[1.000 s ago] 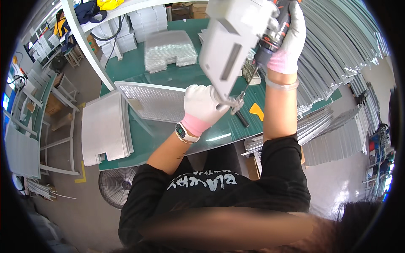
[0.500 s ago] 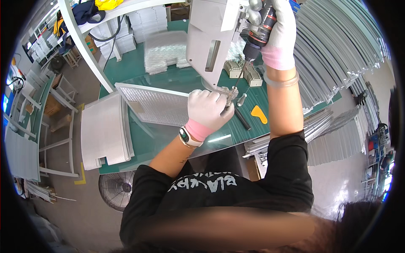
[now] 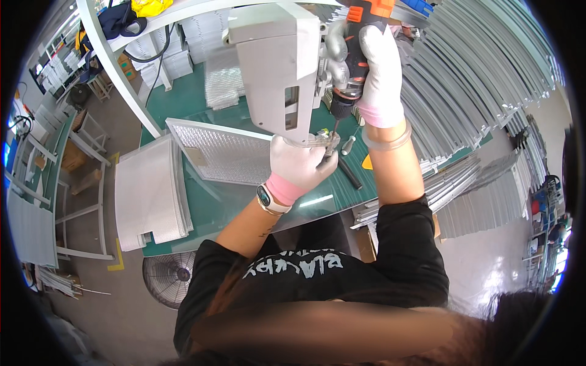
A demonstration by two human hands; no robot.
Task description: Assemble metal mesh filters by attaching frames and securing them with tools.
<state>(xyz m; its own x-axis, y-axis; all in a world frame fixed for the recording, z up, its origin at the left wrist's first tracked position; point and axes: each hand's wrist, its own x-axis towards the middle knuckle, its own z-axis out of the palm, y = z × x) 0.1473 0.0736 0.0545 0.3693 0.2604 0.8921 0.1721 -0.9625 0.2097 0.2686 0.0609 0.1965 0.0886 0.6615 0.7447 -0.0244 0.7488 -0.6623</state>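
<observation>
My left hand (image 3: 299, 166), in a white glove with a pink cuff, is closed with thumb and fingers pinching a small metal fitting (image 3: 330, 145) at the foot of an upright pale grey housing (image 3: 268, 67) with a slot in its side. My right hand (image 3: 383, 76), also gloved, wraps round a black, red and orange power drill (image 3: 350, 73) pointing downward. Its long thin bit (image 3: 335, 129) reaches the fitting; whether the tip sits in a screw is too small to tell. Close by lie a small clear-handled tool (image 3: 348, 145), a black rod (image 3: 350, 174) and a yellow piece (image 3: 367, 163), partly behind my right forearm.
On the green table (image 3: 229, 210), a white-framed mesh panel (image 3: 223, 149) leans beside a stack of white sheets (image 3: 149, 192). Bubble wrap (image 3: 223, 82) lies behind. Long metal strips (image 3: 482, 73) are stacked at the right. A floor fan (image 3: 169, 278) stands below the table's front edge.
The drill and my right hand have shifted left and slightly down. The housing has swung left and stands straighter. My left hand stays nearly in place; my right arm now hides most of the yellow piece.
</observation>
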